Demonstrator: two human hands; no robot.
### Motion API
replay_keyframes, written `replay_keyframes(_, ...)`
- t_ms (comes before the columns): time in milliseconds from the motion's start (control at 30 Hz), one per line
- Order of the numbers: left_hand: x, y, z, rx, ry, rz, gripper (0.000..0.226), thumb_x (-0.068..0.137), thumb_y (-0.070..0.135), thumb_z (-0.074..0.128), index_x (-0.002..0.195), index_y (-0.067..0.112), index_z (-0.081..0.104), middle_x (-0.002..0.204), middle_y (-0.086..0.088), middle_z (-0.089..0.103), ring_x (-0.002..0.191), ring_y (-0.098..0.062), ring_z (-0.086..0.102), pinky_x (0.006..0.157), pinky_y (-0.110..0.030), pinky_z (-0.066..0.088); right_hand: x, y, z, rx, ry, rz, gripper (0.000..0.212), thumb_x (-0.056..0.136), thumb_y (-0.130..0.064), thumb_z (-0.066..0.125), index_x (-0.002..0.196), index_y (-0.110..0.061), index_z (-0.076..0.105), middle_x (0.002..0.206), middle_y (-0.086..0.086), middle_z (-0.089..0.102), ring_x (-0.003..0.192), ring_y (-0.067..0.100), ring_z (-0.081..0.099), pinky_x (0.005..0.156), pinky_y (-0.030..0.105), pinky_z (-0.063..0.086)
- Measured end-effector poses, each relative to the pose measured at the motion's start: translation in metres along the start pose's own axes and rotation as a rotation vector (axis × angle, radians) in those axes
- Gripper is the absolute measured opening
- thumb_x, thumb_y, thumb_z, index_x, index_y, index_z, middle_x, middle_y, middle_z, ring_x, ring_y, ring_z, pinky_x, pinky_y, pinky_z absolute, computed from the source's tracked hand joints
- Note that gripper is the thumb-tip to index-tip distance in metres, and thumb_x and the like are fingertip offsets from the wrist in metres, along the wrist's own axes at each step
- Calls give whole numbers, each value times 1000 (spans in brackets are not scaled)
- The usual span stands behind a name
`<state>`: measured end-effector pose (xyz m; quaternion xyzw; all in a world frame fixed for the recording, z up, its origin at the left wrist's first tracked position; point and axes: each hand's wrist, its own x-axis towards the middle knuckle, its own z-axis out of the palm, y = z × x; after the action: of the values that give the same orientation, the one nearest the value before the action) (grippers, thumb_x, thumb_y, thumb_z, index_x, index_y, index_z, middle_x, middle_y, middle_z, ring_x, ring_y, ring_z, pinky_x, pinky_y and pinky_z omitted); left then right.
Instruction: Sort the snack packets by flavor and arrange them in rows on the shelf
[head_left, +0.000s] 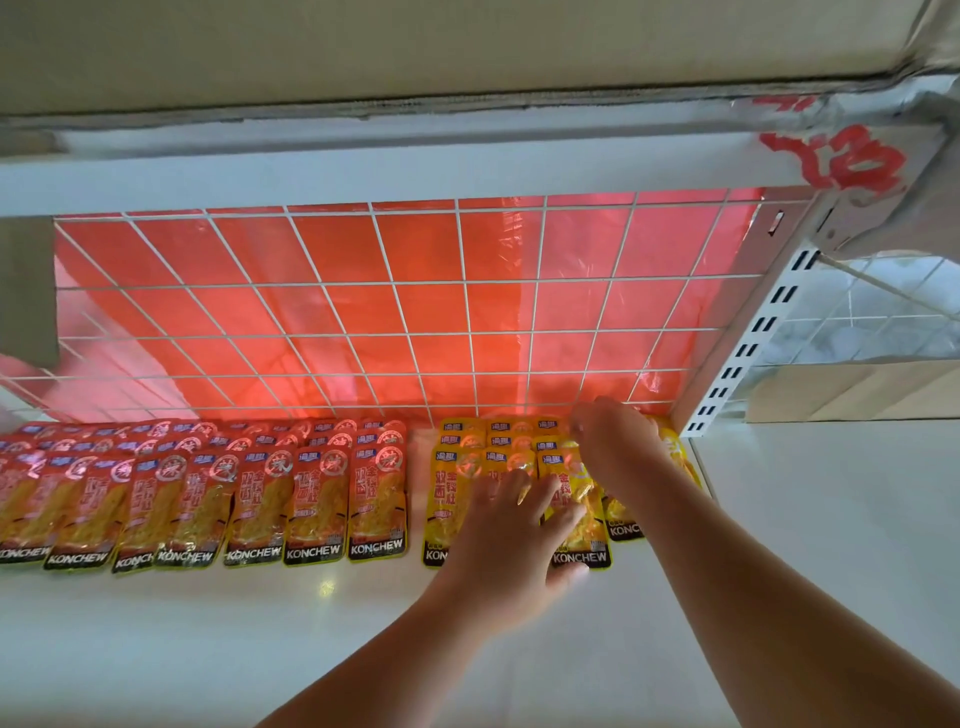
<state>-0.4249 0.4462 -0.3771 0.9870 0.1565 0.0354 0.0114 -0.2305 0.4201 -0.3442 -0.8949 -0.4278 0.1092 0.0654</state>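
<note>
Red snack packets (317, 499) lie in overlapping rows across the left and middle of the white shelf (260, 634). Yellow packets (467, 457) of the same brand lie in rows at the right, against the wire grid. My left hand (511, 540) rests flat with spread fingers on the front yellow packets (584, 519). My right hand (610, 441) reaches to the back right yellow packets (672, 447), its fingers curled at their top edges; its fingertips are hidden, so whether it holds a packet is unclear.
A white wire grid (395, 312) with red film behind it closes the shelf's back. A slotted white upright (748, 353) stands at the right. The underside of the upper shelf (363, 161) hangs overhead. A narrow gap separates red and yellow rows.
</note>
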Motion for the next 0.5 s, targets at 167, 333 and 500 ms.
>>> replay_keyframes(167,-1,1,-2,-8,8,4,58,95,67,45,141,33,53,147,0,49,136,-33,45,109,-61,36,-2,-3,2,60,118,25,19,82,-5,57,84,-23,62,87,-4,63,90,29,64,78,33,40)
replay_keyframes(333,1,1,0,13,17,4,57,95,67,47,140,33,55,145,0,52,133,-34,48,105,-59,40,-2,-4,4,35,141,20,17,81,-6,56,81,-23,55,93,-1,68,92,30,65,77,34,37)
replay_keyframes(500,4,0,1,33,23,10,53,95,64,47,136,31,55,141,-1,53,130,-34,50,99,-57,43,1,-5,3,-43,106,23,25,81,-5,58,94,-26,62,100,-1,70,99,28,67,86,34,40)
